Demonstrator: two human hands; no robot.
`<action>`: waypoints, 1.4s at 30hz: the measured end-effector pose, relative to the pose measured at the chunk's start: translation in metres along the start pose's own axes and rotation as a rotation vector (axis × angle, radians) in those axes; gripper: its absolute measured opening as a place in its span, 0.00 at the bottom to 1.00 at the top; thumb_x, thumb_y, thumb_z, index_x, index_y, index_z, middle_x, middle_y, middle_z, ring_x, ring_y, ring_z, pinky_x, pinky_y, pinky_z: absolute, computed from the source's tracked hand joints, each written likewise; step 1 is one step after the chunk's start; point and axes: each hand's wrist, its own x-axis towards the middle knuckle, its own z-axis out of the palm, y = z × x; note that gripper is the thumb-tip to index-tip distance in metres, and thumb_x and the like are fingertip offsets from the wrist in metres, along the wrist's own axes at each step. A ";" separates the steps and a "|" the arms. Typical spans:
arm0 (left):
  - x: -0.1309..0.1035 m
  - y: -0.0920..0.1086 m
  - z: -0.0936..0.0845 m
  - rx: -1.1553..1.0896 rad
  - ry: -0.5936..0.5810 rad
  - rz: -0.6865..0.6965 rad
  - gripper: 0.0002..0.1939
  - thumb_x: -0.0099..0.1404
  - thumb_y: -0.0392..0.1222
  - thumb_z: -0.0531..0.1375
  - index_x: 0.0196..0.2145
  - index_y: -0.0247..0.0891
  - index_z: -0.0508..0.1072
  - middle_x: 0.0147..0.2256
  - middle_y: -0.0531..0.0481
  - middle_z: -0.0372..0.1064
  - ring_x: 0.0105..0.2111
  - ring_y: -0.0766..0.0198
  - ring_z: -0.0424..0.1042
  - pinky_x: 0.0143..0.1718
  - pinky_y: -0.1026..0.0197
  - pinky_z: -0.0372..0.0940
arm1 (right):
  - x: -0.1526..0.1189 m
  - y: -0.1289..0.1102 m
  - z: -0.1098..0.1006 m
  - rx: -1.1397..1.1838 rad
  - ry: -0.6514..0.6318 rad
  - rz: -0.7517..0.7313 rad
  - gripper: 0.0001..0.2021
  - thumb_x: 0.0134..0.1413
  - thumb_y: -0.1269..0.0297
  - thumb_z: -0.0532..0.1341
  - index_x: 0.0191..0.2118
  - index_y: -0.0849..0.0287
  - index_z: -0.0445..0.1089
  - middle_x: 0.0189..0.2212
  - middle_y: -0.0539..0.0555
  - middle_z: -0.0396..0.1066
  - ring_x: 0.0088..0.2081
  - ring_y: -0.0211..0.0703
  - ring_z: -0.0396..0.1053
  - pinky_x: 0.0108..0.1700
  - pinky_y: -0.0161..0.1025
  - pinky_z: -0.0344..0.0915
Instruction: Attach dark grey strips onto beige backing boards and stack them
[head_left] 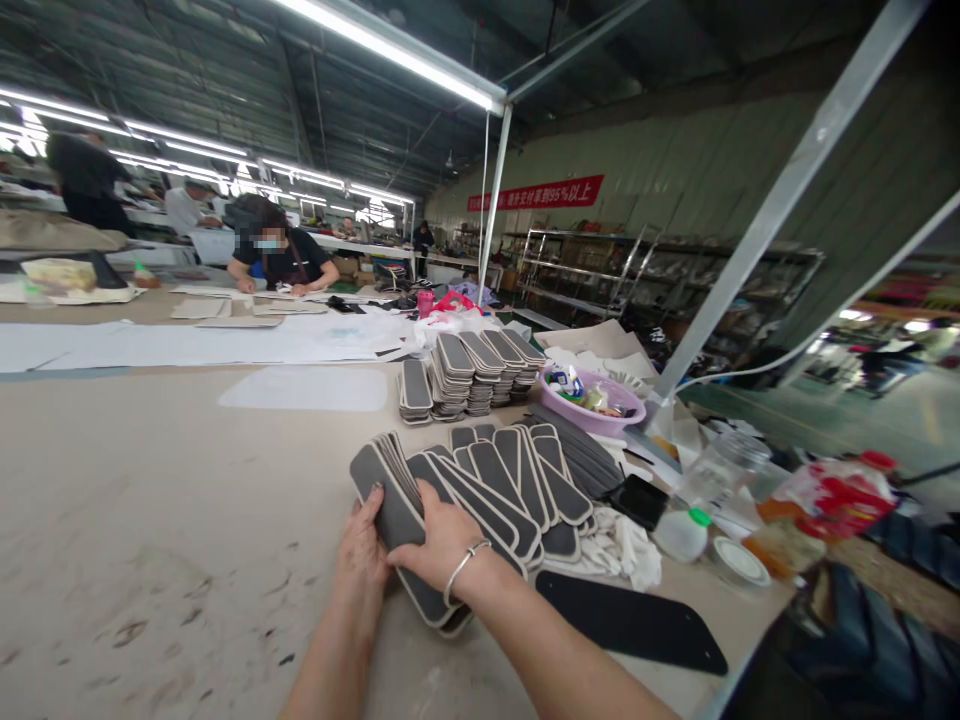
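Observation:
A stack of long grey panels [399, 512] with rounded corners and pale edges is held tilted over the table, its upper end fanned slightly. My left hand [363, 548] grips the stack's left side, thumb on the top panel. Across the right side lies my right hand [441, 540], a bracelet at its wrist, its fingers pressed round the stack. Right beside it, more loose grey panels [491, 475] overlap in a spread heap. Behind them stand neat piles of the same panels [454, 358] in several columns. The undersides of both hands are partly hidden.
A purple basin [592, 412] with packets stands right of the piles. A black flat piece [630, 622], a white cloth [622, 548], a green-capped bottle [682, 535] and a clear jar [727, 470] lie rightward. A metal post [787, 190] rises there. A masked person [281, 255] works across the table.

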 end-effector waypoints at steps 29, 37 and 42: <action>0.013 0.018 -0.008 -0.279 0.216 0.089 0.11 0.61 0.42 0.57 0.41 0.39 0.71 0.33 0.53 0.71 0.31 0.67 0.70 0.40 0.61 0.67 | -0.036 0.021 0.006 0.763 0.315 -0.010 0.29 0.49 0.53 0.59 0.56 0.60 0.56 0.43 0.58 0.68 0.43 0.46 0.68 0.47 0.42 0.63; 0.008 0.013 -0.005 -0.253 0.267 0.126 0.10 0.61 0.42 0.57 0.41 0.41 0.71 0.36 0.52 0.72 0.37 0.65 0.71 0.41 0.61 0.68 | -0.024 0.015 0.027 1.033 0.466 0.222 0.25 0.60 0.49 0.40 0.54 0.60 0.56 0.45 0.58 0.67 0.48 0.44 0.65 0.51 0.42 0.60; 0.011 0.016 -0.007 -0.239 0.301 0.117 0.12 0.60 0.44 0.58 0.42 0.40 0.70 0.36 0.51 0.72 0.36 0.65 0.71 0.41 0.62 0.68 | -0.019 0.017 0.018 0.987 0.358 0.069 0.22 0.58 0.50 0.46 0.49 0.61 0.63 0.42 0.57 0.68 0.46 0.44 0.66 0.50 0.41 0.61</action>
